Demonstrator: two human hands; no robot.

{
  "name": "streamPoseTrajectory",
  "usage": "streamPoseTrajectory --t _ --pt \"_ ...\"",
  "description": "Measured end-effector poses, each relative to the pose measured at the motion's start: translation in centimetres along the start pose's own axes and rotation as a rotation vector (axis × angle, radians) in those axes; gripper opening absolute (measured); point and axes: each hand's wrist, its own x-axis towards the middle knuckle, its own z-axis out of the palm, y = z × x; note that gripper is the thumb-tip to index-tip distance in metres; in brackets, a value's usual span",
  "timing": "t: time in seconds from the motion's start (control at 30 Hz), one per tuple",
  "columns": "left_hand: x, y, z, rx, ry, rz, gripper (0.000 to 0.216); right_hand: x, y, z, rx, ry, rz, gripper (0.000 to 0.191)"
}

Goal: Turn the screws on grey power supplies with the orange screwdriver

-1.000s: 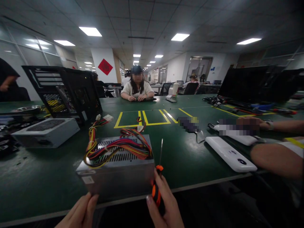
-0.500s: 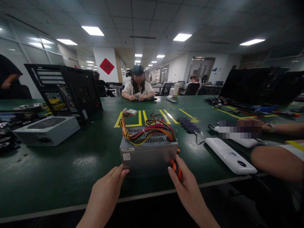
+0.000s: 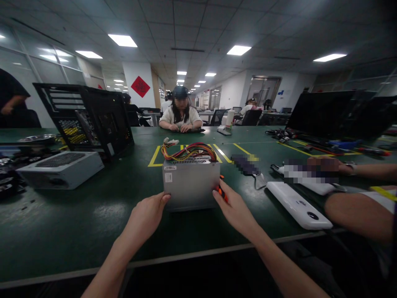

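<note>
A grey metal computer power supply is in front of me over the green table, its vented top carrying a bundle of coloured cables with white connectors. My left hand grips its left side, thumb on the near face. At the right side my right hand holds it, fingers partly hidden behind the edge. Between that hand and the casing, an orange-and-black tool handle shows; its other end is hidden.
A black computer case and another power supply stand left on the green table. Right are a white oblong device, a co-worker's arm and black monitors. Another person sits opposite.
Both my hands have moved the power supply away from me, towards the table's middle. It appears tilted differently, with less of its top showing. The orange-and-black handle moved along with my right hand.
</note>
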Motion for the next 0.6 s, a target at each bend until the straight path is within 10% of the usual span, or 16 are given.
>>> streamPoseTrajectory --t 0.6 --pt "6.5 0.1 -2.8 0.311 0.023 0.081 0.045 7.4 1.9 0.6 0.040 0.011 -0.006 0.041"
